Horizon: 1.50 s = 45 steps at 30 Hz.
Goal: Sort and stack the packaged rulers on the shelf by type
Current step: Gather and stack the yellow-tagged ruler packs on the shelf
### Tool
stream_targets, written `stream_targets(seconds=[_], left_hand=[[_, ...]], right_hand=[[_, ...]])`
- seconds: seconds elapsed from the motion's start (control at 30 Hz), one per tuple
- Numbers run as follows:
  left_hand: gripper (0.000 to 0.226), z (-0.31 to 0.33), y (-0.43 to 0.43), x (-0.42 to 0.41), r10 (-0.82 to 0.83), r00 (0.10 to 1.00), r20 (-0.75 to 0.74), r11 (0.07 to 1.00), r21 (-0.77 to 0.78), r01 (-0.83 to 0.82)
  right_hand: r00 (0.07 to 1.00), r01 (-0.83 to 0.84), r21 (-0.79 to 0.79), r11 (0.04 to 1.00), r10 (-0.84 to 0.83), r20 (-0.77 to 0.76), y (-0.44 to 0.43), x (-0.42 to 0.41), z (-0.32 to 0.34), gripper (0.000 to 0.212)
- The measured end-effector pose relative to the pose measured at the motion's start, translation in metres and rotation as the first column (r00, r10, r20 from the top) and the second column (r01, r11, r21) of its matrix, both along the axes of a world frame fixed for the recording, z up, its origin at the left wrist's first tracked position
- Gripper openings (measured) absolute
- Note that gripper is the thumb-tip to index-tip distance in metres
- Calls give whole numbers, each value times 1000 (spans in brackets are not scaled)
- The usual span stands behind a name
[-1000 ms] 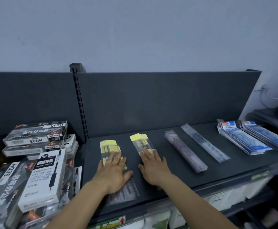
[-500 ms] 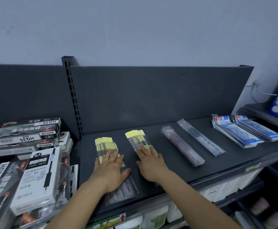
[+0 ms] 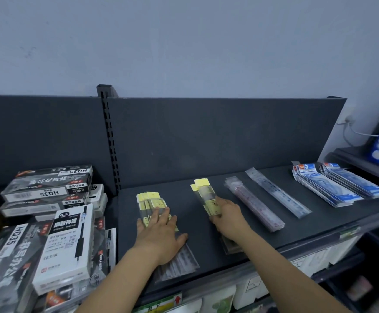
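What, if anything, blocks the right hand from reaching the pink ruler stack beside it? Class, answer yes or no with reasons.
Probably yes, it can reach. The right hand grips the yellow-labelled pack, yet the pink ruler stack lies just beyond it on the shelf with nothing between them.

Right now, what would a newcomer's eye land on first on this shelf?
Both hands are at the middle of the dark shelf: the left hand rests flat on one yellow-tagged ruler stack, and the right hand grips the neighbouring yellow-tagged stack. Blue-carded ruler packs lie far right. Pen boxes pile up at the left.
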<state>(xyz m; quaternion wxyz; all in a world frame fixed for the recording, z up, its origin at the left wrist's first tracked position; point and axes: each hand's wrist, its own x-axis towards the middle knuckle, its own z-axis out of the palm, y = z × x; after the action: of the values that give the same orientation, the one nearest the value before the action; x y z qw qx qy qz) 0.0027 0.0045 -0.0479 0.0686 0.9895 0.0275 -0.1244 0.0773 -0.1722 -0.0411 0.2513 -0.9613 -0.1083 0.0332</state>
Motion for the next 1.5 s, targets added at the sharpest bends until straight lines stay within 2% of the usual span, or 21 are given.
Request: stream_targets(seconds=[0.1,0.23,0.3,0.5,0.7,0.77,0.87,0.97,1.03,1.13,1.23,1.37,1.43,1.5], left_hand=[[69,-1,0,0,3,1000,10,1000,-24,-2],[70,-4,2,1,8,1000,13,998,-68,-7],[70,-5,3,1,7,1000,15,997,-82,-6],[69,-7,8,3,-9,1000,24,996,-87,11],[69,-1,14,4,-38,999,-14,999,-38,38],[69,3,12,4,-39,999,-26,999,4,39],[66,8,10,2,-41,999,-8,999,8,41],[66,16,6,-1,-23,998,51,999,-37,25],[68,18,1,-4,-11,996,87,999,-40,14],[76,11,-3,-8,-13,998,65,1000,6,13],[81,-1,-2,-11,9,1000,10,1000,16,-9],[82,-2,-2,-11,21,1000,13,1000,6,-21],[82,0,-3,-10,20,999,50,1000,-12,-20],[78,4,-4,-11,22,985,172,999,-38,-16]], right_hand=[[996,80,172,982,-70,-60,-6,2,7,57],[973,188,251,950,-144,-181,-4,6,5,90],[959,229,267,936,-170,-227,1,6,6,96],[952,214,230,949,-150,-267,15,2,8,77],[946,264,307,914,-183,-268,14,7,4,57],[954,240,233,943,-185,-234,15,8,3,58],[981,135,20,991,-130,-146,16,11,3,69],[999,-37,5,999,37,-30,13,12,2,68],[976,-217,-102,971,219,12,12,11,-1,65],[921,-387,-283,878,380,-82,12,9,-12,65],[907,-418,-320,850,410,-94,7,11,-17,65],[904,-422,-323,847,421,-78,5,11,-15,60],[914,-386,-325,863,407,-7,7,6,-10,57],[919,-338,-318,886,383,92,5,0,-5,54]])
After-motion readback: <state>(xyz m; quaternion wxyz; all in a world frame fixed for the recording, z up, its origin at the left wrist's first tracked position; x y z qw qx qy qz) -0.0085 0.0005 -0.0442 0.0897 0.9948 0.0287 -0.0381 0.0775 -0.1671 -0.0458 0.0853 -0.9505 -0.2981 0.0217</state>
